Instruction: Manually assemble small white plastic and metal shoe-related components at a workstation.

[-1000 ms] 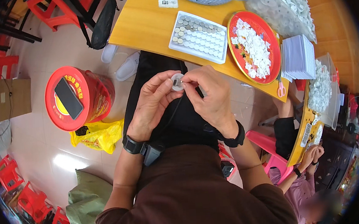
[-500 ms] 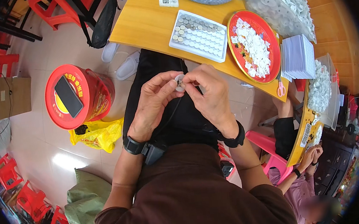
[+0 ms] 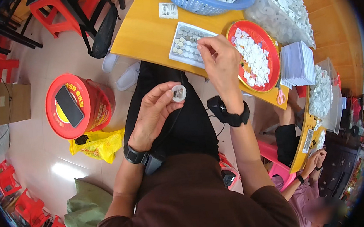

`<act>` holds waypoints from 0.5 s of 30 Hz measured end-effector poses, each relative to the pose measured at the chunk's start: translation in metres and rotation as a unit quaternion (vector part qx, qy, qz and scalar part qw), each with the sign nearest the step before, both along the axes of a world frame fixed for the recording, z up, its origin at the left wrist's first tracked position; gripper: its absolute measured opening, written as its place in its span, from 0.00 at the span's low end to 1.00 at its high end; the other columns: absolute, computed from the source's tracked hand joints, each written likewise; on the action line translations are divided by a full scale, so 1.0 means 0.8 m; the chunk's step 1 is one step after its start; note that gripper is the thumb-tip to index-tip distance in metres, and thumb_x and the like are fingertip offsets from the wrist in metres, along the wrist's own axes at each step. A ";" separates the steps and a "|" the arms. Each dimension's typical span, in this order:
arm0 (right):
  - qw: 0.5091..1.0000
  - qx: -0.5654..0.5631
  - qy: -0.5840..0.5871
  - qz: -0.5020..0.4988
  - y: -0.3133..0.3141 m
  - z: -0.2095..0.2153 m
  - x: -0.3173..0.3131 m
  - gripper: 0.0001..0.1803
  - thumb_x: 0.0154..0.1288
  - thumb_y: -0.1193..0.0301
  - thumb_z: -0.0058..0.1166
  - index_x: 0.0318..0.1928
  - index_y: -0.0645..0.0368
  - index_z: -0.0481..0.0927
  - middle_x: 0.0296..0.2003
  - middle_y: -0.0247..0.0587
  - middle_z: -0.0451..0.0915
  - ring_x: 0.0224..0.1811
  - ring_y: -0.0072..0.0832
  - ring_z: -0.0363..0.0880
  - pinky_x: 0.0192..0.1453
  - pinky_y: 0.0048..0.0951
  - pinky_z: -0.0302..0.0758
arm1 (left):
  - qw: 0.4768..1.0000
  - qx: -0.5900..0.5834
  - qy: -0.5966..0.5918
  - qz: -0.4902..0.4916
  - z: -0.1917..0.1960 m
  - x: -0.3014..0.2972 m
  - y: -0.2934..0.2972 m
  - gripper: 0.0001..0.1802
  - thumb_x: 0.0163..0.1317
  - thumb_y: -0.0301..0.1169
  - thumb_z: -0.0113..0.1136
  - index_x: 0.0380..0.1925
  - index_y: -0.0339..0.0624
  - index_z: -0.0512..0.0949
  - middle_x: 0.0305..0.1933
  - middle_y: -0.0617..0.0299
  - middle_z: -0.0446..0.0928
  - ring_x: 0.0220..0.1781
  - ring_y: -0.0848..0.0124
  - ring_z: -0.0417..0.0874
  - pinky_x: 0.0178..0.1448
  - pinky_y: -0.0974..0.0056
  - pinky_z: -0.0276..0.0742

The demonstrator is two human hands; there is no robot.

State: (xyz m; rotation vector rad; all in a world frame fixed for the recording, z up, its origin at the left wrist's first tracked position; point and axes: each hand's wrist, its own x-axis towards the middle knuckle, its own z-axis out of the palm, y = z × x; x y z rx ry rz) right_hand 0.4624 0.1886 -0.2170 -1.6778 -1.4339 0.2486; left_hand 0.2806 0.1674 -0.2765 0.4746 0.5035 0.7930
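Above my lap, my left hand pinches a small round white plastic casing between thumb and fingers. Little metal parts show in the middle of its face. My right hand is over the right end of a white tray, thumb and forefinger drawn together; whatever is between the fingertips is too small to make out. Rows of coin-shaped discs, like button cells, sit in the tray, silver toward the far left side and whitish toward the near right. My right hand hides part of the tray.
Right of the tray stands a red round dish of white pieces, with pink scissors by it. Behind are a blue basket and a clear bag of white parts. Stacked white trays stand right. A co-worker's hands work lower right.
My right hand has left the round casing and moved away and right to the tray. My left hand keeps the casing, its face now uncovered.
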 end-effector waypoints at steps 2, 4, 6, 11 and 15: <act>0.997 0.019 -0.063 -0.027 0.017 -0.009 0.006 0.03 0.53 0.77 0.56 0.30 0.63 0.79 0.26 0.45 0.74 0.27 0.40 0.75 0.31 0.36 0.70 | 1.000 -0.001 0.010 -0.005 0.004 -0.002 0.002 0.13 0.65 0.28 0.52 0.48 0.36 0.74 0.43 0.58 0.78 0.42 0.73 0.80 0.48 0.68 0.79; 0.996 0.014 -0.081 -0.035 0.027 -0.013 0.006 0.03 0.53 0.76 0.56 0.29 0.62 0.80 0.26 0.45 0.73 0.28 0.42 0.75 0.32 0.37 0.69 | 1.000 0.002 0.009 -0.004 0.006 -0.006 0.006 0.13 0.65 0.28 0.52 0.48 0.36 0.74 0.43 0.58 0.78 0.42 0.73 0.80 0.48 0.68 0.79; 0.992 0.008 -0.124 -0.016 0.035 -0.018 0.006 0.03 0.53 0.75 0.56 0.29 0.61 0.80 0.26 0.45 0.73 0.30 0.43 0.75 0.33 0.39 0.69 | 1.000 0.003 -0.001 0.008 0.005 -0.008 0.010 0.13 0.65 0.28 0.51 0.48 0.36 0.74 0.43 0.58 0.78 0.42 0.73 0.80 0.48 0.68 0.79; 0.992 -0.028 -0.120 -0.015 0.017 -0.011 0.000 0.03 0.53 0.74 0.56 0.28 0.60 0.80 0.26 0.44 0.73 0.31 0.42 0.75 0.33 0.39 0.69 | 1.000 0.000 -0.001 0.005 0.005 -0.013 0.013 0.13 0.65 0.28 0.52 0.48 0.36 0.74 0.44 0.58 0.78 0.43 0.73 0.80 0.47 0.69 0.79; 0.997 -0.030 -0.057 -0.033 0.015 0.000 0.002 0.03 0.53 0.74 0.56 0.28 0.60 0.80 0.27 0.43 0.74 0.30 0.41 0.75 0.33 0.37 0.70 | 1.000 0.000 0.000 0.001 0.005 -0.014 0.016 0.13 0.65 0.28 0.52 0.48 0.36 0.74 0.44 0.59 0.78 0.43 0.73 0.80 0.47 0.69 0.79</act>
